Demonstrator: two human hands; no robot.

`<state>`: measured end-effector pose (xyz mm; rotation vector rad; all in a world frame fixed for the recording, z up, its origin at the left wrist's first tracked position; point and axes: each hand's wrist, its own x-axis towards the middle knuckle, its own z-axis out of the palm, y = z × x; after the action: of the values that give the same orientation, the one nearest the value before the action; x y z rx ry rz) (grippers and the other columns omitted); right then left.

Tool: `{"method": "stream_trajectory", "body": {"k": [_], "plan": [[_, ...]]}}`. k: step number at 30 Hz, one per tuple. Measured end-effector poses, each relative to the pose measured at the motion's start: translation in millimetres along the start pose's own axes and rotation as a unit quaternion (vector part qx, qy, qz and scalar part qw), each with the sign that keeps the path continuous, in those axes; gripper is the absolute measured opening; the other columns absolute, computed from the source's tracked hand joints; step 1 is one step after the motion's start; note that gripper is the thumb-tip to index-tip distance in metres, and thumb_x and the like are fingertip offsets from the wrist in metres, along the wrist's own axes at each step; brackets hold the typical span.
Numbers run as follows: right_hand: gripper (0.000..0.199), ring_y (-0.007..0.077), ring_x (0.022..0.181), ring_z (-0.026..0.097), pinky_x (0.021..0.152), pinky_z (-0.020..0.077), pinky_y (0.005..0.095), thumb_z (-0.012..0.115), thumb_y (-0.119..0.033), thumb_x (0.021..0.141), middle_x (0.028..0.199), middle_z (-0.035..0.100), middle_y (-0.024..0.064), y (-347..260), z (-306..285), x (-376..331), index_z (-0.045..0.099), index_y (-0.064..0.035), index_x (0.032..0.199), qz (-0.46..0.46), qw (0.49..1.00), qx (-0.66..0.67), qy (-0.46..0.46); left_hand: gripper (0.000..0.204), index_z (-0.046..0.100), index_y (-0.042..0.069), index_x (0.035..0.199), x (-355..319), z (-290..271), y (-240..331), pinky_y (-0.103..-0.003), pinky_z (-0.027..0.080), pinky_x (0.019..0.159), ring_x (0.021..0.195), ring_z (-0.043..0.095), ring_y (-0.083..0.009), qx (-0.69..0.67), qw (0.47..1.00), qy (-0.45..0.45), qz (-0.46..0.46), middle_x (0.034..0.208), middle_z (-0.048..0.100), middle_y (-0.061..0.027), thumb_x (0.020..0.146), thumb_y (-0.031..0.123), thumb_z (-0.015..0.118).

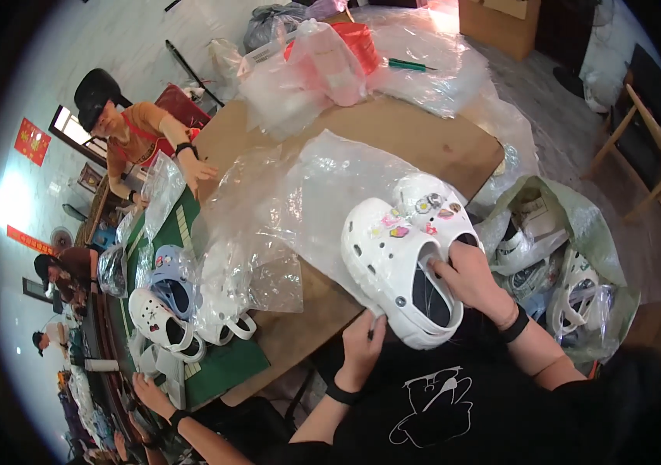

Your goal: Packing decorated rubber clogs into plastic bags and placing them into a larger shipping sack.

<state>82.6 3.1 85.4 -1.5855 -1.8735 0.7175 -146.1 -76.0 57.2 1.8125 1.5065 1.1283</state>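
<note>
A pair of white clogs (381, 242) with colourful charms on the toes is in front of me. My right hand (466, 280) grips the pair at the foot openings, where the two shoes lie side by side. A clear plastic bag (330, 174) spreads out under and behind the clogs. Down by the heel of the nearer clog, my left hand (363, 345) is closed, its fingertips pinching the bag's edge. The toes overlap the bag, and I cannot make out how far inside they are.
A brown table (439, 151) carries more plastic bags (322, 62) and a green-handled tool (410, 65). On its green mat (230, 372) sit white and blue clogs (175, 283), near a co-worker's hand (152, 395). To my right stands a sack (597, 225) of bagged shoes. Another person (148, 136) reaches across.
</note>
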Motion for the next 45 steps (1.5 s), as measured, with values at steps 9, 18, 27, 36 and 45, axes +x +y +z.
{"method": "stream_trajectory", "body": {"k": [9, 18, 27, 36, 45], "plan": [[0.03, 0.037, 0.065, 0.064, 0.063, 0.0522, 0.0445, 0.06, -0.027, 0.087, 0.074, 0.063, 0.0207, -16.9, 1.1, -4.2, 0.062, 0.003, 0.08, -0.084, 0.988, -0.124, -0.033, 0.018, 0.067, 0.0, 0.1, 39.1, -67.6, 52.8, -0.035, 0.053, 0.07, 0.074, 0.068, -0.0304, -0.01, 0.955, -0.284, -0.078, 0.081, 0.07, -0.0133, 0.09, 0.015, 0.064], [0.023, 0.031, 0.065, 0.065, 0.058, 0.052, 0.041, 0.062, -0.022, 0.082, 0.075, 0.063, 0.0143, -24.0, 13.2, -12.9, 0.06, 0.0, 0.086, -0.188, 0.97, -0.153, 0.009, 0.049, 0.047, 0.004, 0.137, 171.0, 18.5, 48.6, -0.059, 0.018, 0.114, 0.141, 0.031, -0.0361, 0.226, 0.935, -0.101, 0.253, 0.145, 0.044, -0.0158, 0.093, 0.022, 0.057], [0.017, 0.0305, 0.064, 0.065, 0.054, 0.0515, 0.0408, 0.06, -0.016, 0.082, 0.075, 0.062, 0.0147, -18.8, 24.8, -5.3, 0.059, 0.0001, 0.087, -0.25, 0.96, -0.129, -0.007, 0.035, 0.058, 0.004, 0.117, 158.1, 40.4, 51.3, -0.051, 0.03, 0.112, 0.131, 0.047, -0.0318, 0.171, 0.922, -0.126, 0.325, 0.132, 0.058, -0.0147, 0.083, 0.004, 0.054], [0.034, 0.0403, 0.072, 0.063, 0.066, 0.0489, 0.0493, 0.058, -0.032, 0.09, 0.076, 0.062, 0.0248, -6.3, 26.4, 27.1, 0.064, 0.001, 0.088, -0.086, 0.991, -0.093, 0.03, 0.062, 0.049, 0.01, 0.138, 154.3, -47.7, 55.7, -0.064, 0.021, 0.11, 0.137, 0.032, -0.0423, 0.471, 0.851, -0.021, 0.233, 0.145, 0.041, -0.0195, 0.086, 0.041, 0.065], [0.029, 0.0428, 0.078, 0.061, 0.067, 0.0472, 0.0481, 0.06, -0.026, 0.089, 0.08, 0.062, 0.0257, 3.5, 8.2, 32.9, 0.063, 0.0028, 0.087, -0.06, 0.996, -0.011, 0.07, 0.058, 0.043, 0.012, 0.142, 110.3, -87.0, -85.4, -0.053, 0.048, 0.083, 0.104, 0.058, -0.0374, 0.553, 0.83, -0.042, -0.064, 0.126, 0.055, -0.0209, 0.086, 0.014, 0.059]]}}
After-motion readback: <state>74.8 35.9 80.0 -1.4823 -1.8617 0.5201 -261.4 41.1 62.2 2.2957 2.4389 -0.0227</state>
